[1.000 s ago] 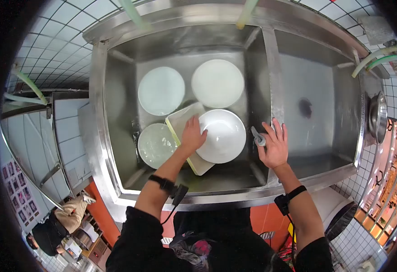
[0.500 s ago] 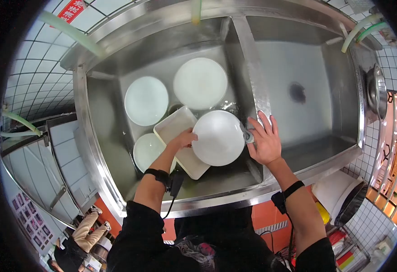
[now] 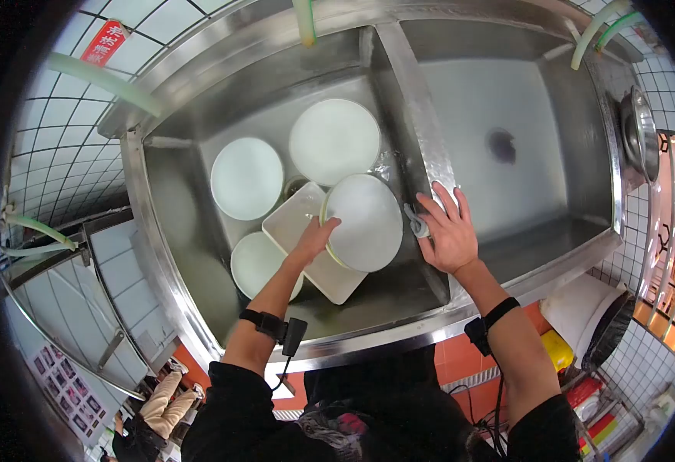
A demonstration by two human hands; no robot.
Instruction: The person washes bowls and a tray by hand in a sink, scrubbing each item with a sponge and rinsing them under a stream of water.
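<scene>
My left hand [image 3: 318, 240] pinches the left rim of a white plate [image 3: 365, 223], which is tilted above the left sink basin. Under it a white rectangular tray [image 3: 337, 281] lies slanted. Over the metal divider [image 3: 422, 115], my right hand [image 3: 449, 231] has its fingers apart, with a grey-white cloth or scourer [image 3: 417, 223] by the thumb, just right of the plate and not touching it. Two round white plates, one at the left [image 3: 246, 179] and one at the back [image 3: 335, 142], rest in the basin. A third round piece [image 3: 256, 264] lies partly behind my left forearm.
The right basin [image 3: 499, 100] holds cloudy water and a dark round spot. Pale hoses [image 3: 304, 21] hang over the back edge. A metal bowl [image 3: 641, 135] stands at the far right. Another person [image 3: 156, 416] is at the lower left.
The plate in my left hand has tilted and shifted slightly left, away from my right hand. The camera view has turned a little.
</scene>
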